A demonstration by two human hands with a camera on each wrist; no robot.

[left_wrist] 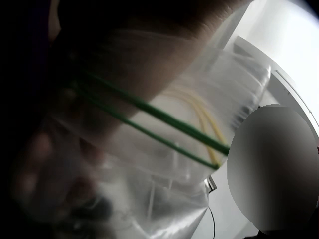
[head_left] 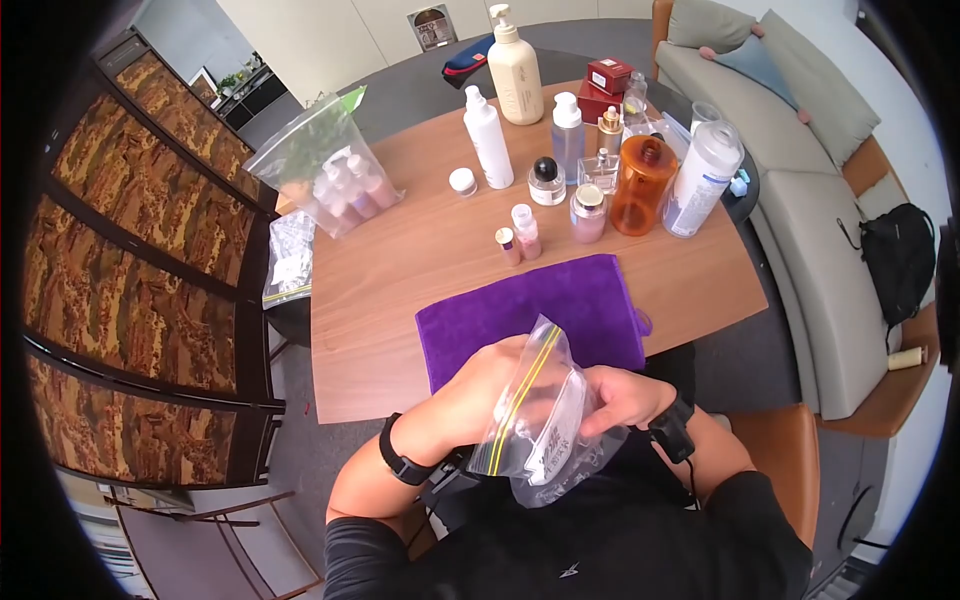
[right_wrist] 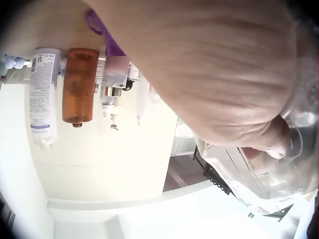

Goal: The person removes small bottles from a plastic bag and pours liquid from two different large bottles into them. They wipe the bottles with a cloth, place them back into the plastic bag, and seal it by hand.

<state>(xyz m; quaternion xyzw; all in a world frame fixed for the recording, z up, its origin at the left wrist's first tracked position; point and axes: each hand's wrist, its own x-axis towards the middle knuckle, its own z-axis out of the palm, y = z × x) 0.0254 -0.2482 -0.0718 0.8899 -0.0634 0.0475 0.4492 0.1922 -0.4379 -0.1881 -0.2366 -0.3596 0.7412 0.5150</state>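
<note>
A clear zip bag (head_left: 505, 440) with a yellow seal line and printed lettering is held above the person's lap, at the near edge of a purple cloth (head_left: 540, 300). The left hand (head_left: 510, 375) reaches behind or into its plastic; in the left wrist view, that hand (left_wrist: 65, 164) is blurred through the film, and its finger positions are unclear. From the right side, the right hand (head_left: 625, 398) grips the bag with thumb and fingers. The right wrist view shows the right hand (right_wrist: 224, 74) large, its fingertips partly hidden at the crumpled plastic (right_wrist: 284, 179).
On the wooden table (head_left: 370, 330) stand several bottles and jars, including an orange bottle (head_left: 642, 190) and a tall cream pump bottle (head_left: 516, 75). A bag of small bottles (head_left: 335, 180) stands at the left edge. Two small pink containers, one a bottle (head_left: 525, 235), are beyond the cloth.
</note>
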